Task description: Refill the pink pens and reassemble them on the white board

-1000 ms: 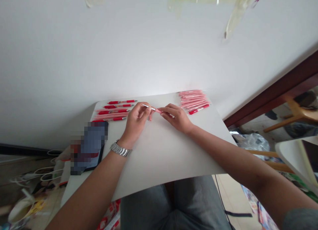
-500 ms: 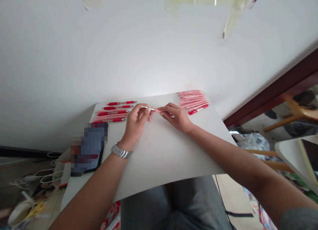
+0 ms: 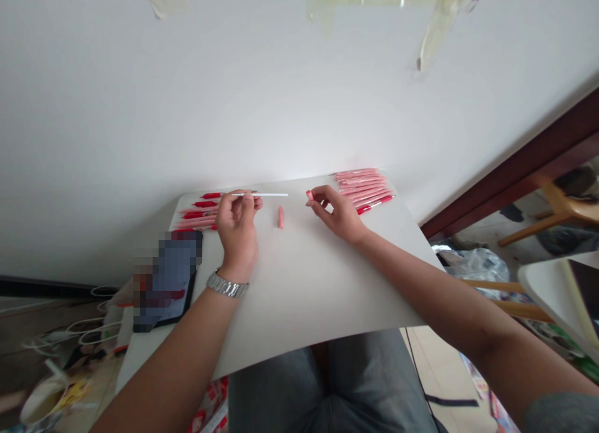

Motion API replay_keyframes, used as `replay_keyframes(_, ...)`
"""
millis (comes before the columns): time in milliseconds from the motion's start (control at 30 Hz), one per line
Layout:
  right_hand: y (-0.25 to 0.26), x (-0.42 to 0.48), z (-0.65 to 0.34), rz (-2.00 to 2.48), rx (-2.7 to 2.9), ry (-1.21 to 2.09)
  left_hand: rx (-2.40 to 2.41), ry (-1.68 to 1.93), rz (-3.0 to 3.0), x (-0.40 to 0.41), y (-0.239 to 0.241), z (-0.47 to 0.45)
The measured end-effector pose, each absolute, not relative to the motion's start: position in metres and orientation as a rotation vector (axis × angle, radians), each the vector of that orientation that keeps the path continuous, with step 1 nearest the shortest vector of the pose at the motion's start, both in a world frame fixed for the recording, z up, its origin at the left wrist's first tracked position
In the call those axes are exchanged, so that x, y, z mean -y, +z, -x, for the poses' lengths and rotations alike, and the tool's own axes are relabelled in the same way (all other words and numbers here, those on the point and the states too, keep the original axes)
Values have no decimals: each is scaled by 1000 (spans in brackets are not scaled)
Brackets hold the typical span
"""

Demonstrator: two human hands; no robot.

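Note:
My left hand point(image 3: 238, 224) is closed on a thin white pen refill point(image 3: 266, 195) that sticks out to the right, level above the white table point(image 3: 299, 283). My right hand point(image 3: 336, 213) pinches a pink pen barrel point(image 3: 309, 195) at its tip; most of the barrel is hidden in the fingers. A short pink pen piece point(image 3: 281, 217) lies on the table between the two hands. Red and pink pens and parts point(image 3: 199, 212) lie in a row just left of my left hand. A pile of pink pens point(image 3: 364, 186) sits behind my right hand.
A dark tablet-like object point(image 3: 165, 280) lies at the table's left edge. A white wall rises behind the table. Cables and bags clutter the floor on the left. A wooden chair point(image 3: 556, 214) and plastic bags stand on the right. My knees are under the near edge.
The hands were together on one pen; now they have drawn apart. The left hand has pulled the white refill out to the left, and the right keeps the pink barrel.

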State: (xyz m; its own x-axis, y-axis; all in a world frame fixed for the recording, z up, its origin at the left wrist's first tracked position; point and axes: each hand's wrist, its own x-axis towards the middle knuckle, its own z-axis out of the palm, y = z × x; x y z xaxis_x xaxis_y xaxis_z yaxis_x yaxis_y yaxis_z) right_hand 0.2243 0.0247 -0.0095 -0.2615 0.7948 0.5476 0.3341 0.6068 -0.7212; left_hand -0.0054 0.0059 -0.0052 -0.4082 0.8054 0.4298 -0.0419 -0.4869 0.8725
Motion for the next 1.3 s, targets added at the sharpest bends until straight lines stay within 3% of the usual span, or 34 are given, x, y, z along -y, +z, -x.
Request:
replay_keyframes(133, -10, -25, -227, 870, 1775, 716, -1138, 1966, -1223, -9, -8, 8)
replay_keyframes(767, -15, -30, -225, 926, 1794, 755, -1130, 1905, -1274, -7, -11, 5)
replay_keyframes(1300, -9, -29, -227, 769, 1584, 610, -1096, 1904, -1284, -7, -11, 6)
